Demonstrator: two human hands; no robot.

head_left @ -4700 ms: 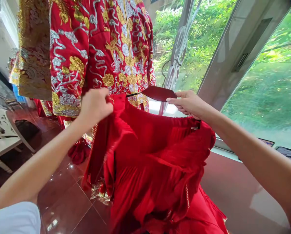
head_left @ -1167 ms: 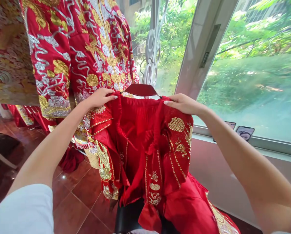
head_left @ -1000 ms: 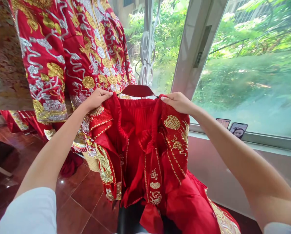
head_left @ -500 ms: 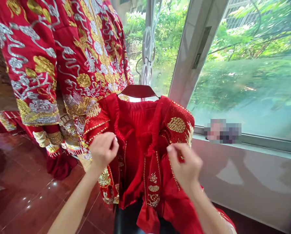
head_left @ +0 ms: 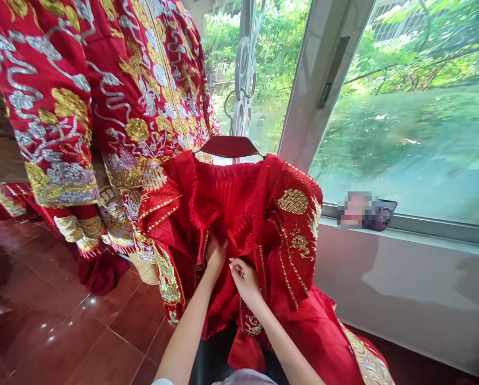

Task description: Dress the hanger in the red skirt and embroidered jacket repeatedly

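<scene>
A red jacket (head_left: 284,179) with gold beading and round gold emblems hangs on a dark red hanger (head_left: 230,145), its front open onto a pleated red lining. Inside that opening my left hand (head_left: 216,256) touches the left-side front panel; cloth and shadow hide most of its fingers. My right hand (head_left: 244,278) is beside it, thumb and fingers curled together in a pinch near the other front edge. Whatever sits between those fingertips is too small to make out. Below the jacket, red cloth (head_left: 299,337) with a gold-patterned border spreads to the lower right.
Larger red garments (head_left: 135,96) with silver and gold embroidery hang at the left. Behind the jacket stands a pale scrollwork metal stand (head_left: 243,75). A window ledge (head_left: 424,240) with a small blurred item runs along the right. The floor (head_left: 115,342) has dark red tiles.
Both hands have moved inward from the jacket's two sides to the middle of its open front. The left one has gone in beside the front panel. The sleeve on the right now shows fully.
</scene>
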